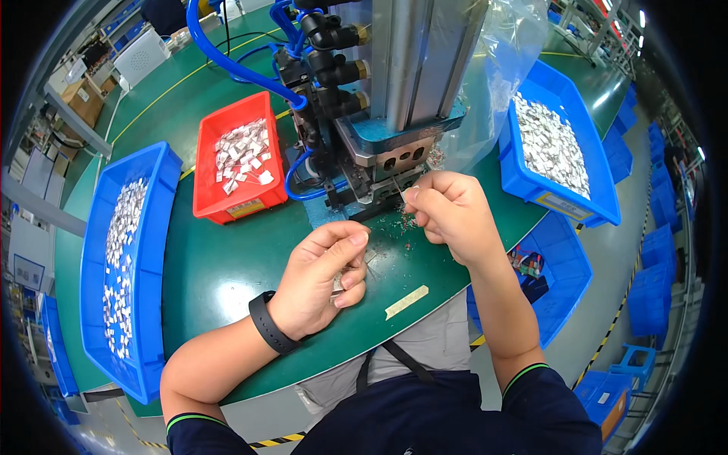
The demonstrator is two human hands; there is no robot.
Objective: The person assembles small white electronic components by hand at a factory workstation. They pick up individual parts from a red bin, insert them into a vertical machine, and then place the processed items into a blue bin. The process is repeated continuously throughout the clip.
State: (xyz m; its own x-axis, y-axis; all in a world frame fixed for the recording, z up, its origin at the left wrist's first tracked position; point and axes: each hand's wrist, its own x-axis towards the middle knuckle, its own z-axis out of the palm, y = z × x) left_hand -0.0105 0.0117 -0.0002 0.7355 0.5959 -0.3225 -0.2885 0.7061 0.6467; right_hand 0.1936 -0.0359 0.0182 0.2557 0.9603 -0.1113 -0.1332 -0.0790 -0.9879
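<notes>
My right hand (451,216) is at the front of a pneumatic press (398,163), thumb and forefinger pinched on a small part with thin wire leads. The part's tip is close to the machine's metal jaws, and its body is mostly hidden by my fingers. Lower and to the left, my left hand (322,277) is curled closed above the green table (227,265). Small pale parts show between its fingers, with thin leads sticking out; how they lie in the palm is hidden. Clipped scraps (407,224) are scattered below the jaws.
A red bin (201,163) of white parts stands left of the press. Long blue bins, one at far left (152,303) and one at right (523,178), hold many more. Blue air hoses (227,64) loop behind. Pale tape (407,302) sticks near the table edge, and another blue bin (569,284) sits lower right.
</notes>
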